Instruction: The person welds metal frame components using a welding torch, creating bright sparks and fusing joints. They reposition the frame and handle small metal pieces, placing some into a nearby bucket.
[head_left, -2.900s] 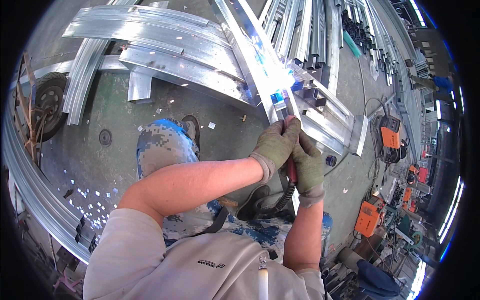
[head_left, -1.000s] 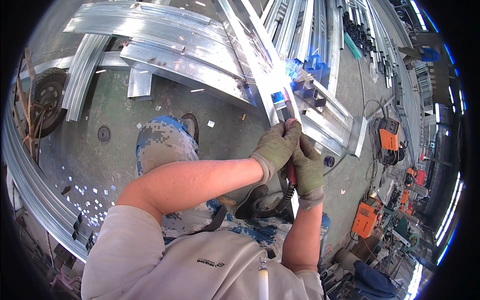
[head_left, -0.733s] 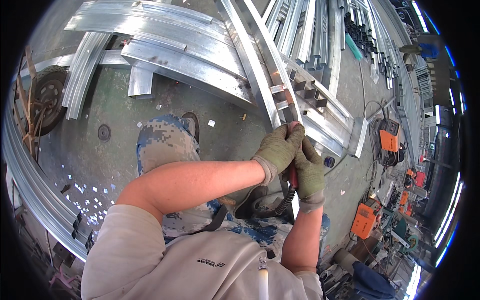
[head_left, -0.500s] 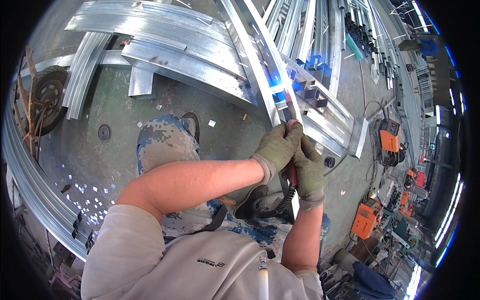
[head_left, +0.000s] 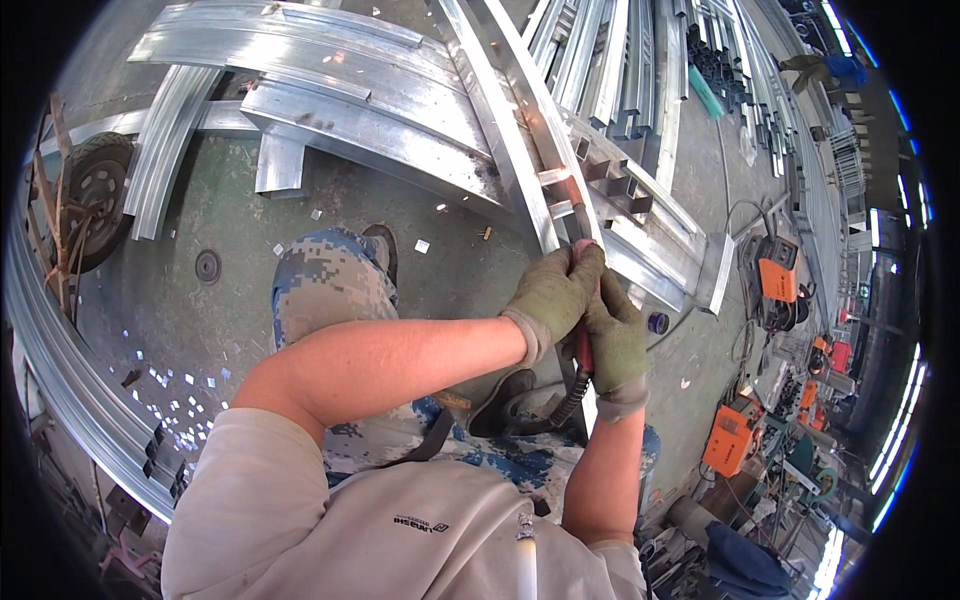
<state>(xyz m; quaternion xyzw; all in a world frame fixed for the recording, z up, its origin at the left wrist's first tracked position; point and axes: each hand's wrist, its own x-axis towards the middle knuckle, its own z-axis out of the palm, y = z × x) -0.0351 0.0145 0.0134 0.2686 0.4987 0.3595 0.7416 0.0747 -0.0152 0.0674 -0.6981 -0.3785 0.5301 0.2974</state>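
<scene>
The blue-white glare of a moment earlier had gone, leaving scattered sparks, so the torch [head_left: 585, 350] seemed briefly unlit. Left hand [head_left: 553, 295] and right hand [head_left: 615, 335] were wrapped around it, its tip near a short crossbar [head_left: 551, 177] between metal rails [head_left: 500, 130]. Far left, beams [head_left: 370, 125] lay above the greenish floor [head_left: 440, 265]; an orange machine [head_left: 778, 278] stood right.

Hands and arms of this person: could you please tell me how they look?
The left hand and right hand wear olive-green fabric gloves with greyish cuffs. The forearms are bare below short, light beige sleeves.
</scene>
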